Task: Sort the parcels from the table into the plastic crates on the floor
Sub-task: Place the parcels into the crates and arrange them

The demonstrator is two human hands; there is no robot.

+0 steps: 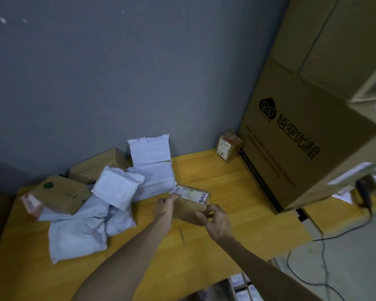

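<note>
Here the left hand [163, 210] and right hand [216, 223] grip the brown parcel [188, 209], fingers [212, 208] curled round its ends.

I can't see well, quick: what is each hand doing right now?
Left hand: holds the small brown box.
Right hand: pinches the same box.

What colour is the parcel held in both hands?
The parcel is brown cardboard, white label on top; head view.

You will find the surface [204, 168] to be smooth wood with a light sheen. The small box [189, 206] near you is matt brown cardboard, and its label [191, 193] is white paper. The mailers [78, 231] at left are thin, wrinkled plastic. The large carton [302, 153] at right is matt cardboard.
</note>
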